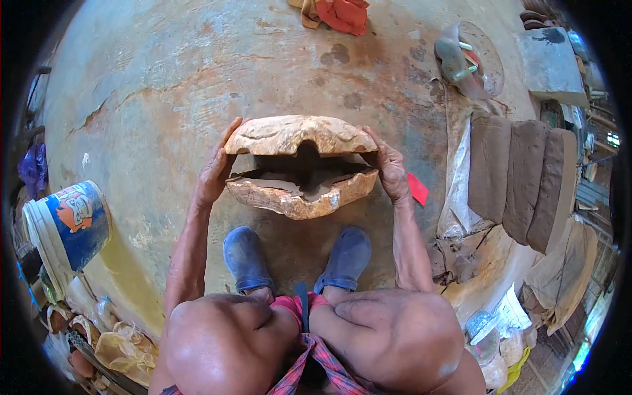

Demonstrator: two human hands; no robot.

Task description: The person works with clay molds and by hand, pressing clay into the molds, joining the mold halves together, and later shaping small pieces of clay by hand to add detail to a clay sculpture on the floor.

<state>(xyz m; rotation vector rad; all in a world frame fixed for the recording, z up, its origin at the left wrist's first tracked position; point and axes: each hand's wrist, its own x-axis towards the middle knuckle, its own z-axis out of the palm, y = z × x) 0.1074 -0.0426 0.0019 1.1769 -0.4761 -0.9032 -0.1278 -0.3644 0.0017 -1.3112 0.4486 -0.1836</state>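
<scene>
A two-part mould [299, 135], pale and clay-stained, is between my hands above the floor. Its upper half and lower half [303, 201] stand apart along a dark gap, with a notch in the middle of the upper rim. Brown clay [322, 184] lines the lower half. My left hand [219, 164] grips the mould's left end, fingers along the edge. At the right end my right hand [388, 168] is closed round the edge, its fingertips partly hidden. Whether either hand also bears the lower half, I cannot tell.
Thick brown clay slabs [520, 178] stand on the right. Beyond them lie a grey block [550, 62] and a round dish with tools [471, 62]. A bucket [72, 220] stands left. Red cloth [342, 14] lies far ahead; my blue clogs [247, 257] are below the mould.
</scene>
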